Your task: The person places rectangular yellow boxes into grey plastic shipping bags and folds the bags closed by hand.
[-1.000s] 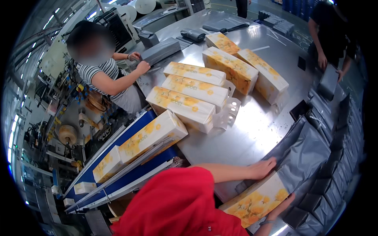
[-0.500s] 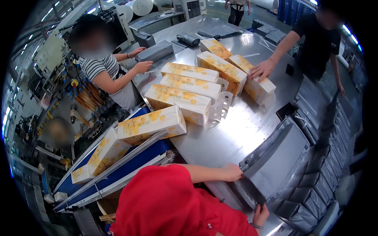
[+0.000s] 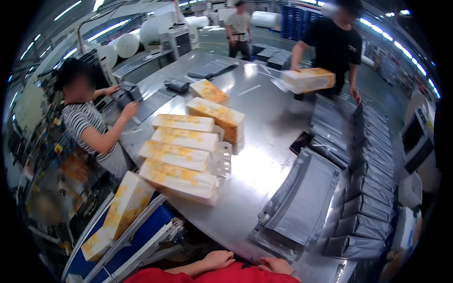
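Now | grey bag (image 3: 302,207): flat, glossy | hands (image 3: 218,260) near, empty

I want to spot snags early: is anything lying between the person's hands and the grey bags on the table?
Nothing visible. The left hand and right hand sit at the table edge, and the nearest grey bag lies just beyond them.

Packing floor of a factory. Steel table (image 3: 264,118) carries stacked yellow boxes (image 3: 181,158) and grey bags (image 3: 302,203); a blue conveyor (image 3: 137,236) feeds boxes; large white rolls (image 3: 127,45) stand behind; several workers present.
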### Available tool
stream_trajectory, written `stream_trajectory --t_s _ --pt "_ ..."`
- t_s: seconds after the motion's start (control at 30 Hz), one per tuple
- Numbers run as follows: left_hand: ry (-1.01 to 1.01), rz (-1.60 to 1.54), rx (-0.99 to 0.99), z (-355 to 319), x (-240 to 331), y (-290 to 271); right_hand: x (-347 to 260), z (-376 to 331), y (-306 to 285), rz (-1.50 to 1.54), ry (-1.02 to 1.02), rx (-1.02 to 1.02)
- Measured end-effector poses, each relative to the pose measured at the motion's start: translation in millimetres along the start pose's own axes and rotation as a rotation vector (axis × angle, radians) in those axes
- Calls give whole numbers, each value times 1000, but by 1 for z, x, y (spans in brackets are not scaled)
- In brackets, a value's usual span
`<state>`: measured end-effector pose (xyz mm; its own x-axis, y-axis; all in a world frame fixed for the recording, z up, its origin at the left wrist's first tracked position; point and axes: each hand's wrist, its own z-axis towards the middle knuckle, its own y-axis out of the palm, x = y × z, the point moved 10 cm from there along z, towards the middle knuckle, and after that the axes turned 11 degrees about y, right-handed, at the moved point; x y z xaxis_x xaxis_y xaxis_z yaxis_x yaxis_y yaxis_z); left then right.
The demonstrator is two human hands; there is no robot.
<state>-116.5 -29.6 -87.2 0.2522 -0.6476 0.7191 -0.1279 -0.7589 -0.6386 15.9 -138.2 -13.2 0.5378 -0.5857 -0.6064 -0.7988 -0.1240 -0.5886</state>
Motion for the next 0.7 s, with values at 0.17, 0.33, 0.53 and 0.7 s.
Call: stream_trajectory --t_s 0.17,0.33,0.53,0.7 --pt "-42 22 -9 -5 -12 7 -27 4 -1 66 -20 89" --pt "-83 31 2 -13 -13 -3 -31 16 14 39 -20 0" --pt "-92 130 -6 -12 -19 -14 -22 24 34 54 -38 -226" --pt "-83 240 73 -19 -28 -33 -3 43 44 160 -133 -280"
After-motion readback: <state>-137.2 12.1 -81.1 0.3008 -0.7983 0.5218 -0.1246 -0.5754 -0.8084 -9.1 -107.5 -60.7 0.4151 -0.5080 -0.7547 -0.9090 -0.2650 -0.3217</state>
